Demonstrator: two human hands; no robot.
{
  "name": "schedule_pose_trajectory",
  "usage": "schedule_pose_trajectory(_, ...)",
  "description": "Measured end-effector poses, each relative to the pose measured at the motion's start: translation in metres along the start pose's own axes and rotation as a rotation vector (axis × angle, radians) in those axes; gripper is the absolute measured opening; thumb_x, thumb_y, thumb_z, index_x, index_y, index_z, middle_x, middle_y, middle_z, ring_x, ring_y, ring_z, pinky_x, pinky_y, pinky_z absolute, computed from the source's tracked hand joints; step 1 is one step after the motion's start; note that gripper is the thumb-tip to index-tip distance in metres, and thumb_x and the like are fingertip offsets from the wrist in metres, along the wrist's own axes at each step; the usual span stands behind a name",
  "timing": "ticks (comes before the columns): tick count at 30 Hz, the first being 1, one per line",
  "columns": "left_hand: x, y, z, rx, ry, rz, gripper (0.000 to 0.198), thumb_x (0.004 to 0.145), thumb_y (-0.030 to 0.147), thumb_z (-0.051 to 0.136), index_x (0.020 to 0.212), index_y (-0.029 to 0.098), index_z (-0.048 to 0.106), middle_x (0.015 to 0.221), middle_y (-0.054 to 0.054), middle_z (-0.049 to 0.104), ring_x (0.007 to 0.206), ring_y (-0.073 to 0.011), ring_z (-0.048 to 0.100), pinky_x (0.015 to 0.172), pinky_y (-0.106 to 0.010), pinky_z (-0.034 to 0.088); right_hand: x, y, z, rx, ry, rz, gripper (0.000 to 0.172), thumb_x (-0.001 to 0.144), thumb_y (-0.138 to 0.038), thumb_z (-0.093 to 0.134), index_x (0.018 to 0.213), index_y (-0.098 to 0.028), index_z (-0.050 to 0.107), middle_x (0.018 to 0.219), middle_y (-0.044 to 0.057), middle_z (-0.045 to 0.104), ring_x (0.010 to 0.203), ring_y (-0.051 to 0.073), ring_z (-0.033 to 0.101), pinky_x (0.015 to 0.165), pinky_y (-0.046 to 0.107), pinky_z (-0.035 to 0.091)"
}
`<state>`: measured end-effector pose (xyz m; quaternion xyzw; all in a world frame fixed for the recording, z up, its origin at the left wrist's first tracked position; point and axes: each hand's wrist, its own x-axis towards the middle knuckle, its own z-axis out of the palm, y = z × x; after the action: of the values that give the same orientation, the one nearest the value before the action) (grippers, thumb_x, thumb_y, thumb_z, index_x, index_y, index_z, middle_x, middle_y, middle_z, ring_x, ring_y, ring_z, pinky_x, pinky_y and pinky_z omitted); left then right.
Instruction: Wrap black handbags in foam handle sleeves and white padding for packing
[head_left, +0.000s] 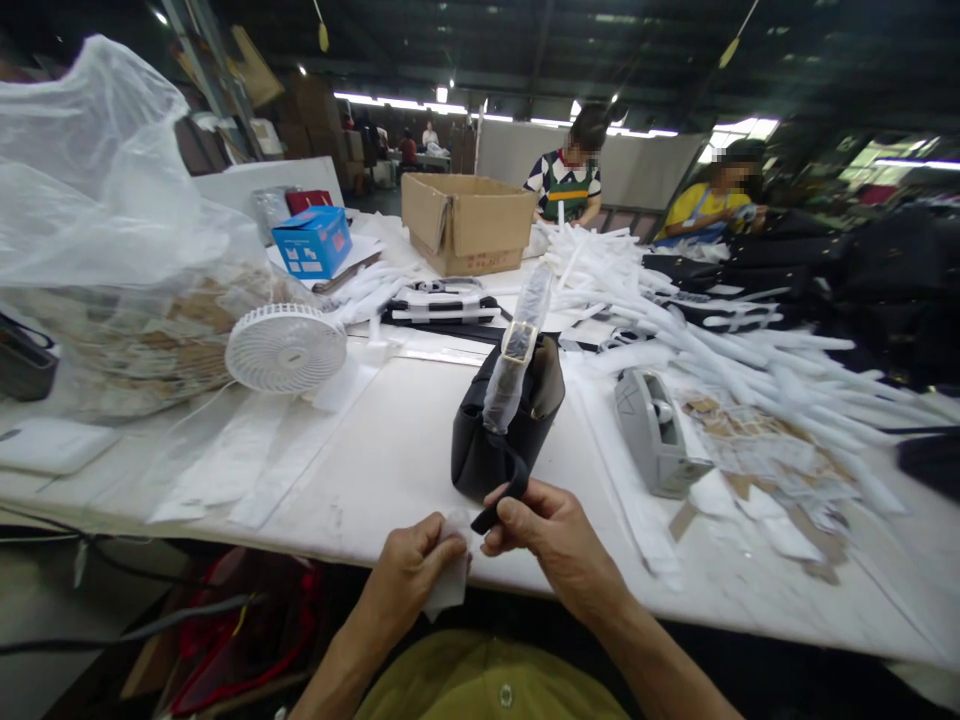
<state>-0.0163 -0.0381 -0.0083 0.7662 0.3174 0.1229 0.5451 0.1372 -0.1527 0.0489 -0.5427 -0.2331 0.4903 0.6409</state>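
Black handbag (pixel 480 450) upright on white table (pixel 375 470); right hand (pixel 555 540) clamped on dangling strap (pixel 496 508); left hand (pixel 409 575) pinching white tissue paper (pixel 448 585), hands just apart.

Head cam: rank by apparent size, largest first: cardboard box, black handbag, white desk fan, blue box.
1-2. The cardboard box and black handbag look about alike; the handbag sits nearer the camera, so I won't rank them.
3. White desk fan
4. Blue box
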Motion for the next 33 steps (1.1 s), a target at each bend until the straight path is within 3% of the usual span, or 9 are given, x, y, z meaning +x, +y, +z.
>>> schedule_pose_trajectory(6, -0.002, -0.006, 0.002, 0.144, 0.021, 0.089, 0.031, 0.085, 0.043, 0.054, 0.065, 0.02, 0.055, 0.057, 0.003, 0.053, 0.055, -0.0126, 0.047, 0.055, -0.024, 0.031, 0.004, 0.006, 0.001, -0.026, 0.064, -0.062, 0.034, 0.07, -0.042, 0.08, 0.082, -0.014, 0.065, 0.067, 0.004, 0.071, 0.062, 0.018, 0.069, 0.064, 0.031, 0.056)
schedule_pose_trajectory(12, -0.003, -0.015, 0.003, 0.178, 0.021, 0.209, 0.027, 0.085, 0.037, 0.051, 0.064, 0.02, 0.049, 0.054, 0.006, 0.043, 0.051, -0.0099, 0.04, 0.052, -0.023, 0.025, 0.007, 0.005, 0.002, -0.108, 0.019, -0.085, 0.023, 0.074, -0.035, 0.076, 0.078, -0.014, 0.067, 0.066, 0.003, 0.071, 0.063, 0.015, 0.065, 0.065, 0.027, 0.052)
schedule_pose_trajectory(18, -0.005, -0.013, 0.001, 0.157, -0.028, 0.149, 0.021, 0.083, 0.035, 0.054, 0.068, 0.02, 0.054, 0.057, 0.006, 0.047, 0.055, -0.0102, 0.042, 0.055, -0.023, 0.027, 0.013, 0.016, -0.006, -0.166, 0.004, -0.091, 0.022, 0.069, -0.033, 0.08, 0.076, -0.015, 0.069, 0.066, -0.002, 0.064, 0.062, 0.01, 0.054, 0.061, 0.022, 0.043)
schedule_pose_trajectory(25, -0.006, -0.008, -0.001, 0.121, -0.099, 0.1, 0.021, 0.081, 0.034, 0.056, 0.066, 0.019, 0.053, 0.059, 0.006, 0.046, 0.057, -0.0102, 0.042, 0.057, -0.023, 0.028, 0.015, 0.021, -0.012, -0.176, -0.081, -0.09, 0.019, 0.072, -0.032, 0.078, 0.081, -0.016, 0.072, 0.077, 0.0, 0.068, 0.072, 0.013, 0.058, 0.07, 0.025, 0.045)
schedule_pose_trajectory(29, -0.007, -0.004, -0.003, 0.054, -0.169, 0.038, 0.018, 0.079, 0.032, 0.054, 0.069, 0.018, 0.059, 0.061, 0.005, 0.053, 0.058, -0.0114, 0.045, 0.056, -0.023, 0.03, 0.016, 0.017, -0.012, -0.152, -0.117, -0.06, 0.022, 0.07, -0.033, 0.08, 0.084, -0.017, 0.073, 0.082, 0.001, 0.071, 0.077, 0.015, 0.061, 0.075, 0.026, 0.047)
schedule_pose_trajectory(33, -0.008, -0.006, -0.006, 0.042, -0.142, 0.016, 0.021, 0.079, 0.036, 0.055, 0.068, 0.018, 0.059, 0.06, 0.005, 0.052, 0.059, -0.0116, 0.044, 0.056, -0.023, 0.03, 0.017, 0.017, -0.014, -0.157, -0.12, -0.038, 0.021, 0.07, -0.033, 0.08, 0.083, -0.017, 0.073, 0.08, 0.001, 0.071, 0.076, 0.014, 0.061, 0.074, 0.026, 0.047)
